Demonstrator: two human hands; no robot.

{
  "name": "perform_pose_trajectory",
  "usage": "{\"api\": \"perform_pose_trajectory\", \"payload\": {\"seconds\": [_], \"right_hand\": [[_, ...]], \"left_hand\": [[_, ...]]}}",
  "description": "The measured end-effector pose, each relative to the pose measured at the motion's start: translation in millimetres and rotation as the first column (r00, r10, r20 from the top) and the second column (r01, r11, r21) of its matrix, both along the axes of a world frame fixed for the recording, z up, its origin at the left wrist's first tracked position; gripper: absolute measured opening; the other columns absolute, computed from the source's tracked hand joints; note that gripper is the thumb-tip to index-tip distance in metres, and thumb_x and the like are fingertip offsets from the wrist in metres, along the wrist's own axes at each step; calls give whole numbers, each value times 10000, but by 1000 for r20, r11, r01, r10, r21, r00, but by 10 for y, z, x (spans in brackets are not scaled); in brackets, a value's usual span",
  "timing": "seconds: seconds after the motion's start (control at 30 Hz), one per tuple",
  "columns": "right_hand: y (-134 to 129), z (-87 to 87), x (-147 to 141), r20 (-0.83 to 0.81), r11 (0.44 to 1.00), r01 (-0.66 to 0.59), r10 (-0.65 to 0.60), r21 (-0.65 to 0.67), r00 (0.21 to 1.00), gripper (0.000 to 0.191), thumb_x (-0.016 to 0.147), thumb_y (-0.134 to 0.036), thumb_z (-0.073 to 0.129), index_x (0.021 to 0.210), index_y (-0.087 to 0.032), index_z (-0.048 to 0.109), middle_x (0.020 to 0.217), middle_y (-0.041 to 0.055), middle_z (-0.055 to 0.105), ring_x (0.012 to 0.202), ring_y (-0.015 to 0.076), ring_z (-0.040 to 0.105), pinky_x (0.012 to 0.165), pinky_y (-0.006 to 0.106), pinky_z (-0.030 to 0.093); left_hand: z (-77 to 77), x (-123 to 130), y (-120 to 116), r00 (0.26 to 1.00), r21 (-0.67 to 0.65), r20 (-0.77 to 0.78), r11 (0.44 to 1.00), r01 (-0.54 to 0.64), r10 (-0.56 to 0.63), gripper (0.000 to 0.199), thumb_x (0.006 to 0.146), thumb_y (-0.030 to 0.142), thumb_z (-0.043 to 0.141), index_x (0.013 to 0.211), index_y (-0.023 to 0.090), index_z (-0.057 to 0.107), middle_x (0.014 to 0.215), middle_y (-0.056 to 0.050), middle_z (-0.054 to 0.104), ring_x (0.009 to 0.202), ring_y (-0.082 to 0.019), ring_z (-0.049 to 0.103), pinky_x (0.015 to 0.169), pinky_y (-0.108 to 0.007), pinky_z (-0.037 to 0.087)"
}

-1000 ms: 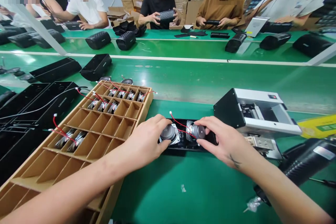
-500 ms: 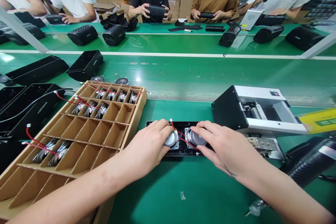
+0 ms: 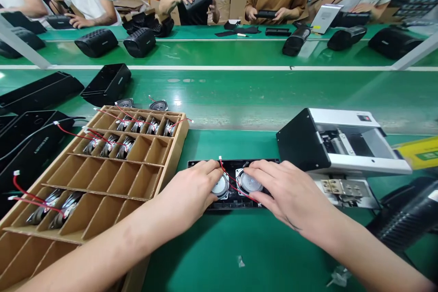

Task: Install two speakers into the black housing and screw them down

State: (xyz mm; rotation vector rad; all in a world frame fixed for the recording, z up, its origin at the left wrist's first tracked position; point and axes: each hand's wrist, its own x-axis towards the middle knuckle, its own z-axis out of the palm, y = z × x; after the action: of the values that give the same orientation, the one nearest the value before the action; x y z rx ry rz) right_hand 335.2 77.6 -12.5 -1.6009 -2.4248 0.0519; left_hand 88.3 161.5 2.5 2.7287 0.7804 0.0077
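A long black panel (image 3: pixel 232 205) lies on the green work surface with two round silver speaker drivers on it. My left hand (image 3: pixel 196 187) grips the left driver (image 3: pixel 221 186), thumb and fingers at its rim. Around the right driver (image 3: pixel 247 181) are the fingers of my right hand (image 3: pixel 277 189). Red wires (image 3: pixel 233 181) with white plugs run across the panel between the two drivers. The panel's two ends are partly hidden under my hands.
To the left stands a cardboard divider box (image 3: pixel 171 164) with several drivers. A grey-and-black machine (image 3: pixel 301 139) and a black hose (image 3: pixel 407 214) are at the right. Black speaker cases (image 3: pixel 107 84) sit behind the box. Several people work across the belt.
The view has shifted slightly. Both hands remain on the drivers. Across the belt, the person in black has tilted and raised a speaker, with one hand now off it.
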Motion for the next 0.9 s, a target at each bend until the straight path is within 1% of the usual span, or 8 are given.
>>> {"api": "perform_pose_trajectory", "payload": {"seconds": [0.1,0.2,0.37,0.47,0.53,0.6,0.7,0.9], "right_hand": [[-6,-6,14,-20,1000,7,-8,-29,1000,397,877,-243,823,1221,-213,625,1203,9,714,956,216,698,755,401,501],[-4,4,13,-20,997,23,-24,-74,1000,403,890,-254,813,1237,-221,610,1216,1,706,953,217,695,763,409,494],[-8,38,-16,22,989,66,-64,-135,998,427,910,-247,786,1294,-201,606,1207,30,703,954,245,687,784,444,487],[-3,55,-21,58,984,99,-92,-149,994,404,921,-255,769,1293,-193,623,1147,47,719,921,274,679,792,486,455],[10,68,-13,64,979,98,-88,-181,994,345,937,-255,751,1260,-209,639,1105,35,724,916,267,679,820,498,441],[27,82,1,49,965,96,-87,-242,995,297,955,-255,731,1239,-231,644,1120,21,721,961,255,682,865,500,432],[44,98,20,16,942,114,-115,-316,993,308,973,-273,716,1269,-254,633,1198,24,710,1042,254,675,915,503,417],[44,86,29,-20,940,118,-131,-319,991,277,983,-288,702,1252,-267,642,1189,2,707,1015,231,666,891,478,404]], "left_hand": [[20,-23,17,999,26,-12,999,34,-33,423,858,52,754,1250,163,638,1292,-120,678,1143,-334,684,979,-504,607],[30,-45,36,998,52,-6,997,61,-61,343,898,66,707,1215,186,656,1258,-113,701,1124,-321,703,951,-478,616],[-10,-86,45,998,20,51,1000,22,-23,325,922,147,746,1229,200,654,1276,-99,705,1134,-303,711,962,-443,613],[-40,-97,54,997,14,70,999,29,-29,307,951,185,731,1247,190,651,1307,-116,696,1149,-317,707,955,-456,615],[-55,-96,65,995,11,86,999,41,-42,304,974,212,714,1269,186,646,1323,-124,690,1161,-318,702,961,-456,612],[-62,-92,75,995,4,93,999,45,-45,307,984,220,703,1284,187,642,1335,-124,686,1168,-315,699,970,-453,607],[-62,-87,80,995,-5,87,999,45,-45,305,987,211,696,1286,189,644,1338,-119,686,1176,-316,696,975,-451,603],[-83,-88,77,995,11,94,999,41,-42,320,963,180,715,1278,186,655,1325,-112,693,1143,-302,707,966,-427,604]]}}
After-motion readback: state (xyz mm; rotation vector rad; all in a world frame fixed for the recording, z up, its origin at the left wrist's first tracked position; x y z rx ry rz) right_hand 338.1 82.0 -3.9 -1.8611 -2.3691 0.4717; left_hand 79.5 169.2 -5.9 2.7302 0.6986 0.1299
